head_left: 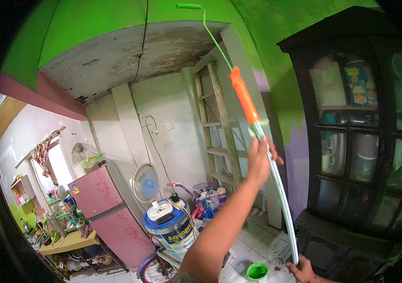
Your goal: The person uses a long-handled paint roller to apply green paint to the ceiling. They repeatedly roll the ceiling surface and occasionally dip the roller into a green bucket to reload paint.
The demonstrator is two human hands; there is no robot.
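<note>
Clasping a roller pole [284, 207] above tiled floor [269, 245], left grip [260, 159] and right grip [303, 271] face green wall [97, 28].

Bare hands [260, 159], bare forearm [220, 221], dark sleeve edge [187, 278]

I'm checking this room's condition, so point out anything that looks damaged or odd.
The recess ceiling looks damaged: dark, blotchy stains mar its pale surface. Beside the dark cabinet, a purple patch meets the green paint along a ragged edge, so the wall colour looks uneven.
</note>
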